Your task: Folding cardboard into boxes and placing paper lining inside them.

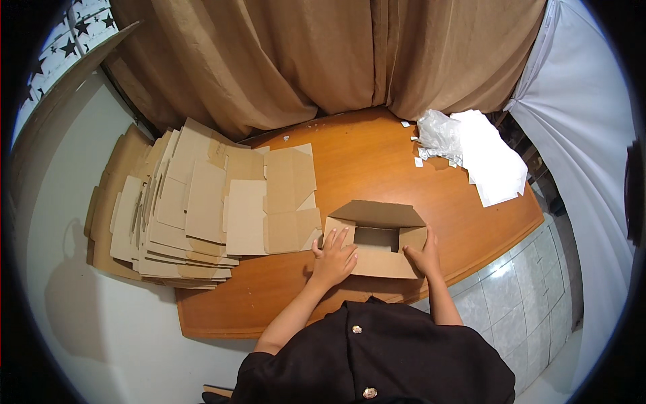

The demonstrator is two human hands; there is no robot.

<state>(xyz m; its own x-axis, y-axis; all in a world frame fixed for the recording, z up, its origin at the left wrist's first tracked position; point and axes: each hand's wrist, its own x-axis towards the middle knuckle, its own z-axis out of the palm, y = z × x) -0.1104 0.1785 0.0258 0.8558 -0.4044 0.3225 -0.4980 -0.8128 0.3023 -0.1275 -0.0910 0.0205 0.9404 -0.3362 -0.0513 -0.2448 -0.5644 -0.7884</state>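
Both hands pressed on a small open brown cardboard box (377, 241) near the table's front edge: left hand (333, 259) flat on its left wall, right hand (424, 257) gripping its right end. Farther left, a fanned stack of flat unfolded cardboard blanks (195, 209) overhanging the orange wooden table (377, 161); far right, crumpled white paper and plastic wrap (471, 151).

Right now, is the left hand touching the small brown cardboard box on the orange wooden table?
Touching. The head view shows the left hand lying flat, fingers spread, on the small brown cardboard box's left wall, with no gap.
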